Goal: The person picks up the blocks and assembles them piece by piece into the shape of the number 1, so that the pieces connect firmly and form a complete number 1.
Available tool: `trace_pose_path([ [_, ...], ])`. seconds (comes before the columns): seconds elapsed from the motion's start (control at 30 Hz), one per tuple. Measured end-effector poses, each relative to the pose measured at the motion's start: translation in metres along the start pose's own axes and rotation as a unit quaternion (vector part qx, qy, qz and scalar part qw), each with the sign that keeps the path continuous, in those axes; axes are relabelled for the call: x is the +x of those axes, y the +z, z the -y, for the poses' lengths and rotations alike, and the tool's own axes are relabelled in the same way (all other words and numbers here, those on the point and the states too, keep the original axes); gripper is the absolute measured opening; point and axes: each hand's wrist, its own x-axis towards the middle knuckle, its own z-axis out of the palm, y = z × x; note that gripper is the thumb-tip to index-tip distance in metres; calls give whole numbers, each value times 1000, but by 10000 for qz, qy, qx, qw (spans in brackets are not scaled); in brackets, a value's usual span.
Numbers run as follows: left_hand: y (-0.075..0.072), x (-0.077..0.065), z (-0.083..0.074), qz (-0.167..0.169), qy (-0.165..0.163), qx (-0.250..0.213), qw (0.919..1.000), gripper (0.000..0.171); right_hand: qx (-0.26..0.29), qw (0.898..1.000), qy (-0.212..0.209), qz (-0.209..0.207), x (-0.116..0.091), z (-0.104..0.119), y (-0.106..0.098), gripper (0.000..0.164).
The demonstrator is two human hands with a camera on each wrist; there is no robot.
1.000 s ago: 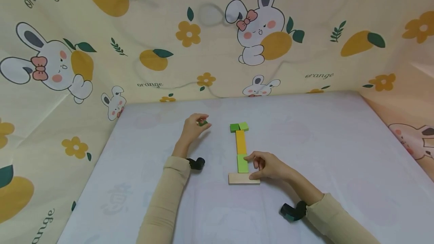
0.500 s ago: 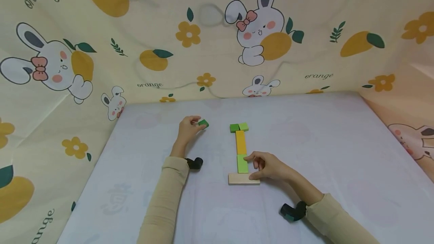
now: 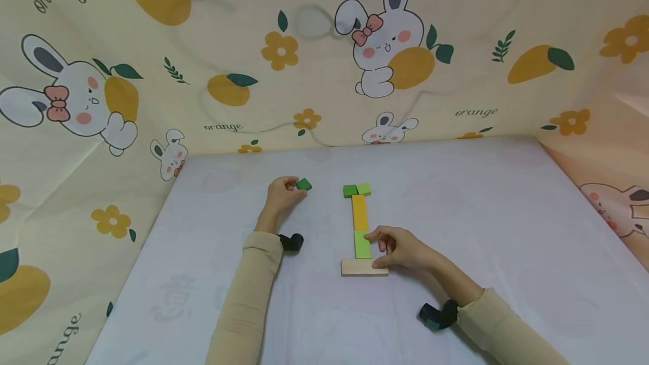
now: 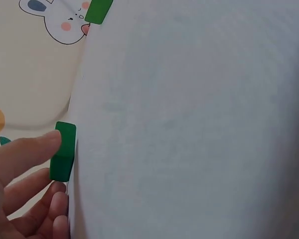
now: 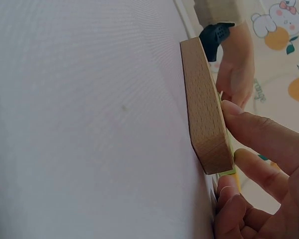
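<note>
Between the thumb and fingers of my left hand [image 3: 282,195] is a small dark green block [image 3: 304,184], pinched at one end; the left wrist view shows this block [image 4: 65,149] from its side. My right hand [image 3: 403,248] rests at the near end of a row of blocks. Its thumb touches a plain wooden block [image 3: 357,267], and its index finger touches the light green block [image 3: 362,245] behind that. Beyond lies a long yellow block [image 3: 359,213], then a dark green block [image 3: 350,191] beside a small light green block [image 3: 364,188], set at an angle.
The blocks lie on a white-covered table [image 3: 487,213]. A cream curtain [image 3: 314,83] printed with rabbits and oranges rises behind and at the left side. A black wrist camera [image 3: 292,242] sits on the left wrist, another black wrist camera [image 3: 437,316] on the right.
The left hand has drawn slightly left and nearer, and its green block shows more fully, with fingers around its near side. The right hand and the row have stayed put.
</note>
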Motion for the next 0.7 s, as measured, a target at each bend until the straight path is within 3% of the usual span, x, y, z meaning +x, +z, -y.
trace_pose_path([
  [0.23,-1,0,1,51,-96,-23,9999,42,18,10000,3,21,0,1,0,54],
  [0.7,0,0,3,-19,100,-60,9999,38,-9,10000,-61,8,1,-2,0,53],
])
